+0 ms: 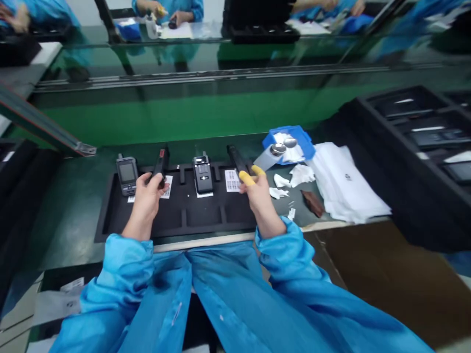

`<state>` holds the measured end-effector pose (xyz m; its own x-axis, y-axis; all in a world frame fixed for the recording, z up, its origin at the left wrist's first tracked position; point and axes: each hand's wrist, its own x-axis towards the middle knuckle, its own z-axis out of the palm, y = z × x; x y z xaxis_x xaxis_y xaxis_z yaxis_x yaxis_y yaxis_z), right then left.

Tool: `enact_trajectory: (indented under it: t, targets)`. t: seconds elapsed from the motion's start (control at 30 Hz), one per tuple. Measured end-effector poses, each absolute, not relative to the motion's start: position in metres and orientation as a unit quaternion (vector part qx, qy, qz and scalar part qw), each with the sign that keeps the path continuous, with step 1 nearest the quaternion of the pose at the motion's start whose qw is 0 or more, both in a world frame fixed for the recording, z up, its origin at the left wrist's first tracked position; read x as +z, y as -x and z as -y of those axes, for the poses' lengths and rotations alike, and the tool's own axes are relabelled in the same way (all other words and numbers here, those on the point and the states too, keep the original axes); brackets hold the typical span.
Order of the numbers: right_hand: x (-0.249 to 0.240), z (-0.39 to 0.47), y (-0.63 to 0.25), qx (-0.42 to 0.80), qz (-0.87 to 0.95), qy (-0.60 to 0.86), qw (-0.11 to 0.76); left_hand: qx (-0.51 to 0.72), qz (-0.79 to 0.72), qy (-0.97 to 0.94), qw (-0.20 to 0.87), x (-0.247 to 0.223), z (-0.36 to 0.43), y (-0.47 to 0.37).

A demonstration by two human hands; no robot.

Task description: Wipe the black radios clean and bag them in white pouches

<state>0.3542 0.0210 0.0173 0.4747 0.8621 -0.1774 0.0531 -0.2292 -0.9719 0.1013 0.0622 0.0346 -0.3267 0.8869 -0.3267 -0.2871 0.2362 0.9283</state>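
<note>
My left hand (147, 197) is closed around a black handheld device (162, 164), which stands on its narrow side with a small red mark near its top. Yellow finger cots cover two fingertips of my right hand (256, 193); those fingers grip another black handheld device (236, 158), tilted edge-on. Both are over a black foam tray (169, 225) with dividers. At the tray's left lies a handheld device with a grey screen and stub antenna (127, 172). Between my hands rests one with its back up (202, 174). White printed label sheets (232, 181) lie under the devices.
Right of the tray are a blue bin (309, 147), a white bottle with a metal top (269, 157), crumpled wipes (301, 174), a brown scrap (312, 203) and stacked white bags (348, 184). Stacked black trays (371, 105) stand far right. Co-workers' hands show behind a glass partition (206, 56).
</note>
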Motion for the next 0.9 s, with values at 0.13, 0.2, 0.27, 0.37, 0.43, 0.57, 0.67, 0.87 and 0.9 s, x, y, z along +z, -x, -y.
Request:
enact_trajectory:
  t: [0.13, 0.2, 0.27, 0.37, 0.43, 0.57, 0.67, 0.87, 0.9]
  targets:
    - [0.021, -0.038, -0.346, 0.536, 0.200, 0.595, 0.564, 0.546, -0.534, -0.198, 0.614, 0.041, -0.071, -0.112]
    - [0.025, -0.041, -0.341, 0.593, 0.151, 0.556, 0.563, 0.541, -0.507, -0.137, 0.657, 0.042, -0.071, -0.117]
    - [0.029, -0.039, -0.339, 0.630, 0.110, 0.525, 0.561, 0.535, -0.487, -0.088, 0.685, 0.041, -0.068, -0.119]
    - [0.031, -0.033, -0.341, 0.648, 0.065, 0.500, 0.571, 0.534, -0.474, -0.063, 0.697, 0.039, -0.063, -0.118]
    - [0.030, -0.029, -0.343, 0.644, 0.048, 0.498, 0.579, 0.540, -0.469, -0.061, 0.696, 0.037, -0.059, -0.117]
    - [0.024, -0.022, -0.343, 0.624, 0.038, 0.526, 0.576, 0.537, -0.495, -0.102, 0.675, 0.032, -0.055, -0.113]
    - [0.023, -0.018, -0.339, 0.602, 0.053, 0.553, 0.574, 0.530, -0.529, -0.130, 0.650, 0.031, -0.053, -0.111]
    - [0.029, -0.004, -0.327, 0.559, 0.123, 0.601, 0.557, 0.539, -0.558, -0.135, 0.616, 0.043, -0.039, -0.112]
    - [0.030, -0.001, -0.327, 0.547, 0.142, 0.620, 0.545, 0.538, -0.557, -0.136, 0.618, 0.044, -0.036, -0.112]
